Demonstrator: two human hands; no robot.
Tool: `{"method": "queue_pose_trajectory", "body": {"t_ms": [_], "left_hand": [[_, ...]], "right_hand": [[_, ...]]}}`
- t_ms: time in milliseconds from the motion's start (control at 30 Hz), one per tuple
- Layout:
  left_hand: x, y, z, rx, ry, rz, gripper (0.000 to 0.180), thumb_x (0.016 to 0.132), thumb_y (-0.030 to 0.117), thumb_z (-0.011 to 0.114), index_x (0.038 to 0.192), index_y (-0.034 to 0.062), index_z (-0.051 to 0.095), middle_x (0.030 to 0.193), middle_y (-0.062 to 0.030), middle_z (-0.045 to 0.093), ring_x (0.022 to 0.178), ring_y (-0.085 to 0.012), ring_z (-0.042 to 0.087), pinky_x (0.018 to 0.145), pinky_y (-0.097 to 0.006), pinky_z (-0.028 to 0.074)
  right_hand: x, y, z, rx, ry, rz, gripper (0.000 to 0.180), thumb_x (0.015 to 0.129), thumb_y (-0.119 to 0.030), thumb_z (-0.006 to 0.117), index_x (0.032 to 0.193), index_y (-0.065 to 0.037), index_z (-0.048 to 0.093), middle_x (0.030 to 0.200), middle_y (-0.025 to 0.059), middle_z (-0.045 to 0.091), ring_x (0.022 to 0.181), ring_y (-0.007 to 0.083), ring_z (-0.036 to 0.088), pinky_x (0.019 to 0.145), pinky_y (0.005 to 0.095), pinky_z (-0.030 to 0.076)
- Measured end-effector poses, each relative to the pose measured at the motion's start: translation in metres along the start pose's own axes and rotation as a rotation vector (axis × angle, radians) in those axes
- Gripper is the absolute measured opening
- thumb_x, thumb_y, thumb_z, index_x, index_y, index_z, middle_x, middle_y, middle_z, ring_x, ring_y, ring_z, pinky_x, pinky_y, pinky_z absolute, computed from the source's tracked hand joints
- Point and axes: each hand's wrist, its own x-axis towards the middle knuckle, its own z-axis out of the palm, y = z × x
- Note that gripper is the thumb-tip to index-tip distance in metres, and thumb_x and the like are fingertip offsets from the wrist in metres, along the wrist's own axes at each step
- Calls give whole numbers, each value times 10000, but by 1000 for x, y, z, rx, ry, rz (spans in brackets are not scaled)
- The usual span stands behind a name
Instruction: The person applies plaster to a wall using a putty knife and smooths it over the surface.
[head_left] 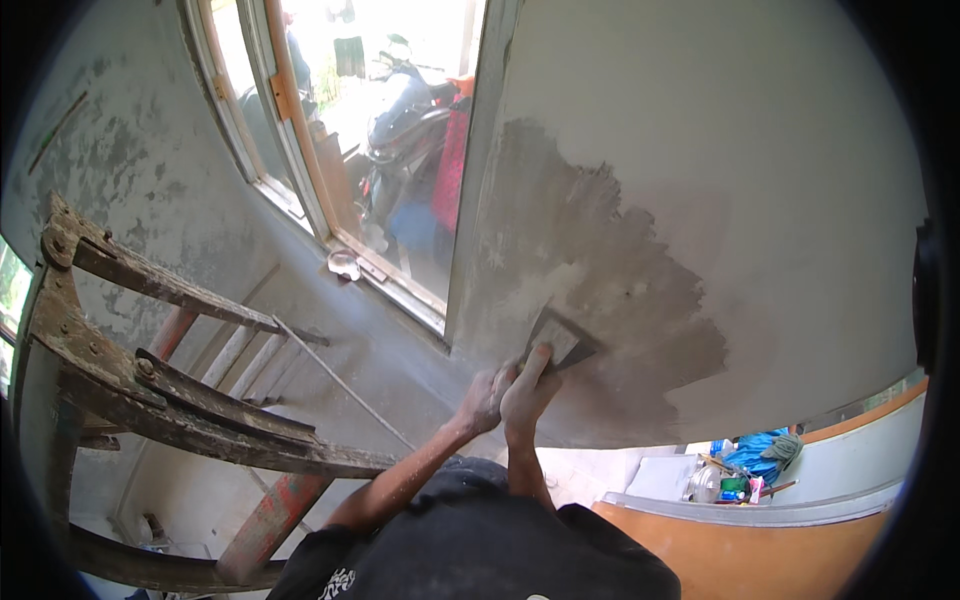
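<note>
Both my hands press a flat metal putty blade (560, 338) against the wall, low on a patch of wet grey filler (620, 290). My right hand (530, 390) grips the blade from below with its fingers on the metal. My left hand (486, 397) sits right beside it, closed on the same tool's handle end. The darker wet patch spreads up and to the right over the paler dry wall (760, 150).
A worn, plaster-stained stepladder (180, 400) stands at the left. An open window with a wooden frame (330, 190) shows a parked scooter (400, 120) outside. A small dish (343, 264) sits on the sill. Below right, an orange and white ledge (760, 520) holds several containers and blue cloth.
</note>
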Motion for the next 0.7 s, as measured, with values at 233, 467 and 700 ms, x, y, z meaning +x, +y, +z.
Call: {"method": "queue_pose_trajectory", "body": {"t_ms": [233,467,700], "left_hand": [[-11,-21,14,-125,75,-50,440,952,300,334,1246,-1,465,924,-155,616,868,-171,557,778,-297,442],[-9,-11,7,-157,54,-61,438,957,302,331,1248,2,462,933,-164,617,880,-171,558,789,-304,441],[-3,-6,8,-47,90,-37,422,955,289,339,1223,-7,476,928,-176,619,878,-182,562,780,-316,443]], "right_hand": [[-7,17,-9,-1,-85,73,535,951,-332,405,529,-7,455,453,34,458,407,123,436,422,286,324],[-5,11,-3,22,-25,33,533,948,-339,416,528,-12,456,451,28,450,408,120,430,418,289,319],[6,-10,0,31,-80,127,553,942,-351,423,516,0,460,453,28,458,414,124,439,423,294,324]]}}
